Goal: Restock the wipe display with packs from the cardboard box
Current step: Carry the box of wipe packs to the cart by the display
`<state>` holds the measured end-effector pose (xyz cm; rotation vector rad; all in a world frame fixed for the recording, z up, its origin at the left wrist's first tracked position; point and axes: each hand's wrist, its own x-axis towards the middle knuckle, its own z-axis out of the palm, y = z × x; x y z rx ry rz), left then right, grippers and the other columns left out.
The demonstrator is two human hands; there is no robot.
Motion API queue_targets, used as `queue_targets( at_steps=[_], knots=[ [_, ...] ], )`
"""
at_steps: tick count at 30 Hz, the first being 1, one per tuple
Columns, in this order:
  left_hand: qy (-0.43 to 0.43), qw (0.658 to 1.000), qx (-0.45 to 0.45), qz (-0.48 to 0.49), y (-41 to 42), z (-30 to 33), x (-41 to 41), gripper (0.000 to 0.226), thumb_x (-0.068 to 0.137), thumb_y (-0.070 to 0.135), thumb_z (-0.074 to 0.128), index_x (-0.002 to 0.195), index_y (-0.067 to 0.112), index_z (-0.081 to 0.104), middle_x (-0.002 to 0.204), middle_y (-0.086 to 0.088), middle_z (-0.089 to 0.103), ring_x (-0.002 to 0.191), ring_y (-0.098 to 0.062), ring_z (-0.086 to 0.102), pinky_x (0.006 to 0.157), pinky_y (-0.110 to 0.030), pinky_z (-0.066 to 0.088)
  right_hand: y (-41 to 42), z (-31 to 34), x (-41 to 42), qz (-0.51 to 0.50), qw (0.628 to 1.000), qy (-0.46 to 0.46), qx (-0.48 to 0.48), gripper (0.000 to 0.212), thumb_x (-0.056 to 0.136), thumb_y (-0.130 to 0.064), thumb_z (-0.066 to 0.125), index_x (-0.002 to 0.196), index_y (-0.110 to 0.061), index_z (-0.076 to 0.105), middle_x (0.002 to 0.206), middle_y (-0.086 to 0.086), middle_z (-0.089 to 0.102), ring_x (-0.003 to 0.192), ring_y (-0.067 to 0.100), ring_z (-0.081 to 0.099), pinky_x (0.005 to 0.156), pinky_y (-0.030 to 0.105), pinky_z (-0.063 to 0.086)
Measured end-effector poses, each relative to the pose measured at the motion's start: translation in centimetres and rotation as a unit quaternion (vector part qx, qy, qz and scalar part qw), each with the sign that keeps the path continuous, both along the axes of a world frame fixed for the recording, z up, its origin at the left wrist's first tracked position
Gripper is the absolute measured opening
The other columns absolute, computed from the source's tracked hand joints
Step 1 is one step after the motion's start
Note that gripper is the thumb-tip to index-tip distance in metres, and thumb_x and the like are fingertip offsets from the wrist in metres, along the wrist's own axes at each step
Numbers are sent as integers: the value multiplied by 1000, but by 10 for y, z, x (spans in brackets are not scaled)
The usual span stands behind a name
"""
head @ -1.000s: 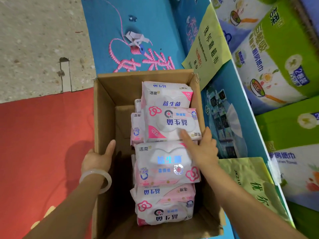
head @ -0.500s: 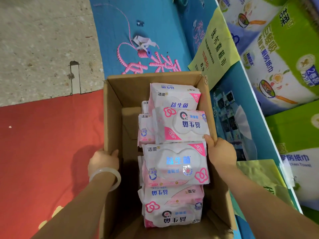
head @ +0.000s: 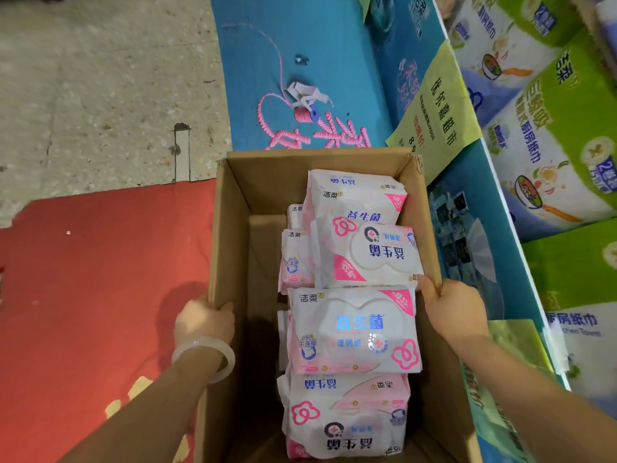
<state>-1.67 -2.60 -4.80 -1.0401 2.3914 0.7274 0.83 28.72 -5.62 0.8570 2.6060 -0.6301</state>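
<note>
An open cardboard box (head: 233,208) stands on the floor below me. Several white-and-pink wipe packs (head: 354,329) lie stacked along its right half; the left half shows the bare bottom. My left hand (head: 203,320), with a pale bangle on the wrist, grips the box's left wall at its top edge. My right hand (head: 450,309) grips the right wall, fingers hooked over the rim beside the packs. Neither hand touches a pack.
A blue display base (head: 467,228) runs along the right of the box, with a yellow-green price sign (head: 437,115) and green kitchen-towel packs (head: 554,135) above it. A pink cord spool (head: 305,113) lies on blue flooring behind the box. Red mat (head: 100,295) at left.
My right hand left the top of the wipe packs and moved right onto the box's right wall. My left hand closed tighter on the left wall. The view shifted slightly.
</note>
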Motion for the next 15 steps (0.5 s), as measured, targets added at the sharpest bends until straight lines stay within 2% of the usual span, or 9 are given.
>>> queue_targets(
  at_steps=[3,6,9,11,13,15],
  knots=[
    [-5,1000,1,22,-8,25,6,21,86,17,59,97,0,64,62,-7,54,61,-29,52,57,-32,37,-7,30,-4,11,1000,-3,4,52,96,-38,45,53,-10,38,66,17,57,65,33,51,61,31,37],
    [-7,1000,-11,17,-16,62,8,24,86,15,60,97,-4,65,59,-7,49,66,-30,49,61,-33,35,-16,69,-10,24,1000,-1,18,48,96,-38,45,60,-6,44,84,27,66,80,41,60,64,31,37],
    [-12,1000,-8,20,-23,109,2,24,86,14,59,97,-6,65,56,-5,46,57,-29,46,53,-30,34,-25,115,-22,35,999,1,21,47,96,-37,46,69,0,57,88,27,68,84,42,62,65,31,37],
    [-12,1000,-5,28,-29,144,-7,24,87,13,59,100,-6,64,57,-5,45,52,-23,44,46,-28,29,-30,147,-32,43,999,10,20,45,96,-36,46,70,0,55,87,27,67,84,42,62,65,31,38],
    [-7,999,-2,38,-34,181,-19,25,88,14,59,102,-6,64,59,-6,46,60,-27,49,49,-28,34,-35,182,-43,46,999,18,15,45,96,-35,47,66,-1,50,85,28,66,83,42,62,64,34,41],
    [0,999,-8,43,-41,220,-33,25,87,14,60,101,-6,64,63,-8,50,70,-29,52,60,-32,40,-42,220,-56,51,998,29,20,46,95,-35,47,65,0,49,85,30,66,83,43,62,66,38,45]
  ],
)
